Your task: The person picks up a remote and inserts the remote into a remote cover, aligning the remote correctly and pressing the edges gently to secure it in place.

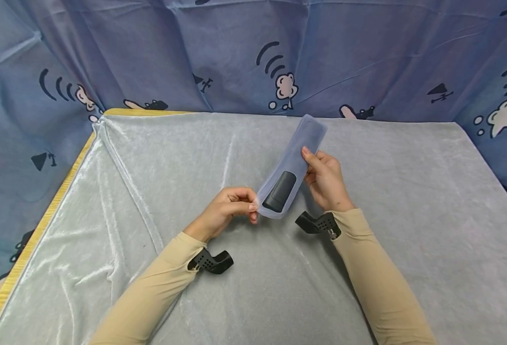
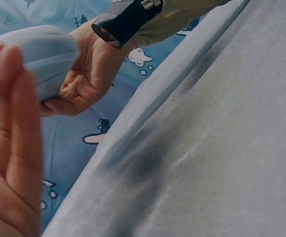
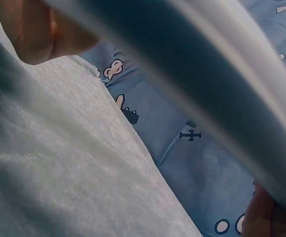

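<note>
A long, translucent bluish sleeve [image 1: 298, 143] is held tilted above the cloth, its far end up and to the right. Through an opening near its lower end shows a smooth black object [image 1: 281, 191], whose kind cannot be made out. My left hand [image 1: 227, 208] pinches the sleeve's lower left corner between thumb and fingers. Higher up, my right hand [image 1: 328, 181] grips its right edge, thumb on top and fingers beneath. In the left wrist view the sleeve [image 2: 49, 59] appears end-on. Close up, the sleeve [image 3: 197, 74] crosses the right wrist view, blurred.
A grey velvety cloth [image 1: 409, 191] covers the table, with creases on the left. The yellow table edge [image 1: 42, 230] shows along the left side. Behind hangs a blue printed curtain [image 1: 236, 52]. Each wrist bears a black camera mount [image 1: 212, 261].
</note>
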{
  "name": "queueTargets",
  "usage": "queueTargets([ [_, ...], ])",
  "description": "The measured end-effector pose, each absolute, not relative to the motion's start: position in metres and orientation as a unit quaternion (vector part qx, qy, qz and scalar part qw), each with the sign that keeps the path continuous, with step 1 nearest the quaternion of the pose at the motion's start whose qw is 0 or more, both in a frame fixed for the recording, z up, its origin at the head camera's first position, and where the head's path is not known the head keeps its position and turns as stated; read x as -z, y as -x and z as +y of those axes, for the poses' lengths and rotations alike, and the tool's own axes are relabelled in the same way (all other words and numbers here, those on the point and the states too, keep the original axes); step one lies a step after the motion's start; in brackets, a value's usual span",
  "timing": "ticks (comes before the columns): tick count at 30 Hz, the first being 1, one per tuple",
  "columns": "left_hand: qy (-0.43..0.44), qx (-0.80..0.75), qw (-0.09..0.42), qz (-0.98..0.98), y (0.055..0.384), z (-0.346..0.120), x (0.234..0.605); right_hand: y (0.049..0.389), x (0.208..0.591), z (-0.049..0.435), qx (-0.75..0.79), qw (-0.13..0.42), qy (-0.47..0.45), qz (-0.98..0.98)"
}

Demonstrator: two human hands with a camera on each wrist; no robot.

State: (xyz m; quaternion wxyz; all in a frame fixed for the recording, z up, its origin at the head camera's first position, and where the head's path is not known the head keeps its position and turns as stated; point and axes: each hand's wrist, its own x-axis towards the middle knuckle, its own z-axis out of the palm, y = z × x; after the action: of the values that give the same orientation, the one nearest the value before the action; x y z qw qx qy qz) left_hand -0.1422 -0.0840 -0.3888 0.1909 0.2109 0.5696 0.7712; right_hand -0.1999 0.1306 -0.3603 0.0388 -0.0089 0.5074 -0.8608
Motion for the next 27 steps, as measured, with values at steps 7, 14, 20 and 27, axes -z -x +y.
queueTargets([
  [7, -0.171, -0.748, 0.179, 0.616, 0.143, -0.082, 0.388, 0.195, 0.352, 0.131, 0.863, 0.027, 0.033, 0.503],
  [14, -0.139, -0.721, 0.211, 0.645, 0.144, -0.079, 0.389, 0.190, 0.345, 0.127, 0.850, 0.017, 0.028, 0.526],
  [20, -0.162, -0.686, 0.255, 0.662, 0.141, -0.073, 0.389, 0.187, 0.349, 0.121, 0.833, 0.027, 0.016, 0.552],
  [27, -0.131, -0.703, 0.249, 0.653, 0.140, -0.071, 0.389, 0.186, 0.353, 0.118, 0.805, 0.047, 0.025, 0.591],
])
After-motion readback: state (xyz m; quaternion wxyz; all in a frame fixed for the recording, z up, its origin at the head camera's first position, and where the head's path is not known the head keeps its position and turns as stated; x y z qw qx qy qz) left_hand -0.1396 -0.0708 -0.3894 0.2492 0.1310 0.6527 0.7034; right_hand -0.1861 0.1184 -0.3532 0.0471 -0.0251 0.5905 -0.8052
